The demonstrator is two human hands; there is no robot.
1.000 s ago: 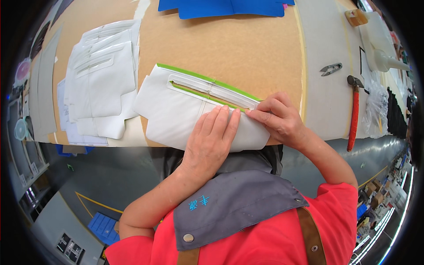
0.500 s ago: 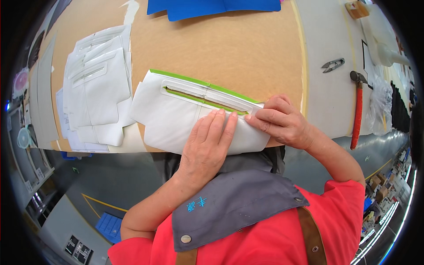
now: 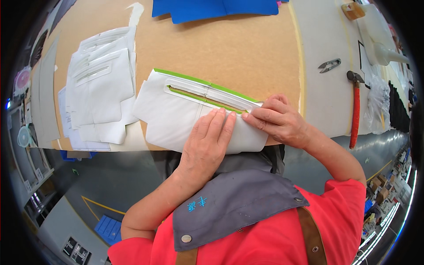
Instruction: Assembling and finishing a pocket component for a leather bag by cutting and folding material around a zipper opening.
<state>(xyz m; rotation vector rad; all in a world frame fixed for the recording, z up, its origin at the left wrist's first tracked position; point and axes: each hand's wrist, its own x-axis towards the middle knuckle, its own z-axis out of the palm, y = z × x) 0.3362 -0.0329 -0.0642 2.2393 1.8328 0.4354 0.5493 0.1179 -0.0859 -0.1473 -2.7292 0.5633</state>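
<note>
A white sheet panel with green along its far edge lies at the table's front edge. A long slot, also lined with green, runs through it. My left hand rests flat on the panel, its fingers stretched out and their tips just below the slot. At the slot's right end my right hand is closed, thumb and fingers pinching the panel's right corner. The exact grip under those fingers is hidden. To the left lies a stack of similar white panels, some with slots of their own.
A blue sheet lies at the far edge of the brown board. On the grey surface to the right are thread snips, a red-handled hammer, a clear plastic bag and a pale plastic bottle.
The view has shifted slightly, so the table's contents sit a little differently in the picture. Both hands keep nearly the same places on the panel.
</note>
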